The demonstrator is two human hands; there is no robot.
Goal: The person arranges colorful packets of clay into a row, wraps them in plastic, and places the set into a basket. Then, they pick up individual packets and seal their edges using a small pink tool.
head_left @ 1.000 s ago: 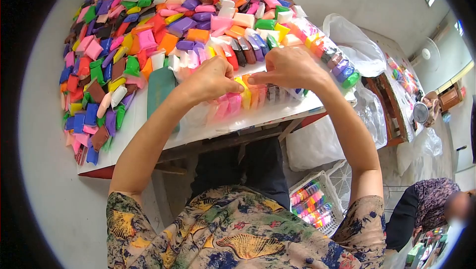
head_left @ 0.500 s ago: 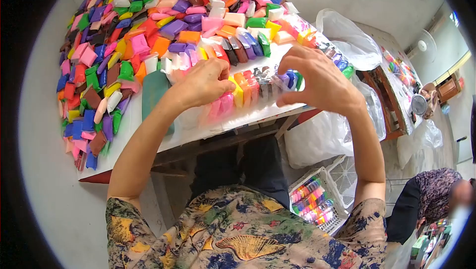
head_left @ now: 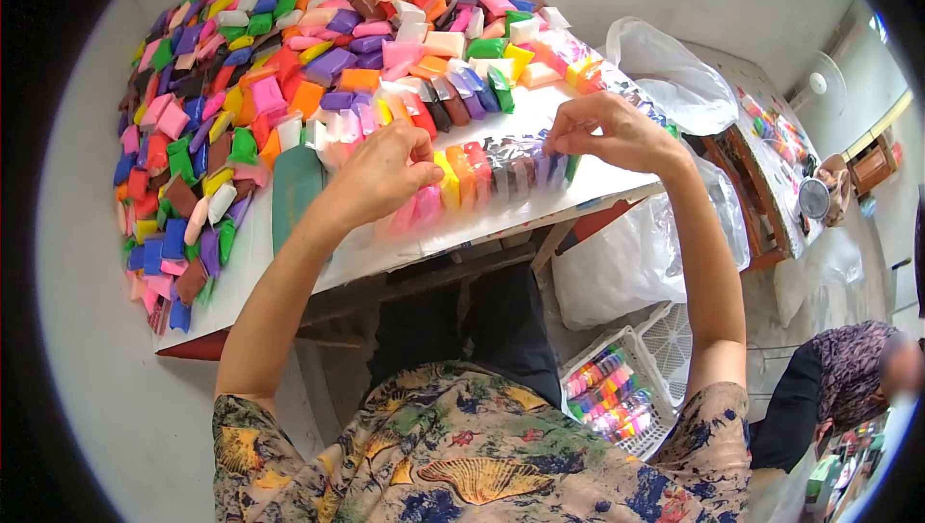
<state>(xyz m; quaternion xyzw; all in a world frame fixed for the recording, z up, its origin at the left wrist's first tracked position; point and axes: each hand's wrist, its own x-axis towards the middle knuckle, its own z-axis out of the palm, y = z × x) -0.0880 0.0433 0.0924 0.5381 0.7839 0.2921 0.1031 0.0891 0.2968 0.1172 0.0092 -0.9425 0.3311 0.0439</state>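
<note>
A clear plastic bag with a row of coloured packets [head_left: 472, 176], from pink through yellow, orange and black to purple and green, lies near the table's front edge. My left hand [head_left: 385, 171] is at its pink and yellow end, thumb and fingers pinched together on the plastic. At the purple and green end, my right hand [head_left: 607, 133] pinches the bag from above. Just behind, a second row of packets [head_left: 434, 99] runs from white and pink to green. A dark green block [head_left: 294, 191] stands left of my left hand.
A large heap of coloured packets [head_left: 241, 90] covers the table's left and back. Clear plastic bags [head_left: 617, 268] hang at the right. Below, a white crate [head_left: 612, 393] holds packed rows. Another person [head_left: 838, 379] is at the lower right beside more goods.
My right hand has closed from a wide spread onto the right end of the bag. My left hand has stayed near the left end, shifting slightly.
</note>
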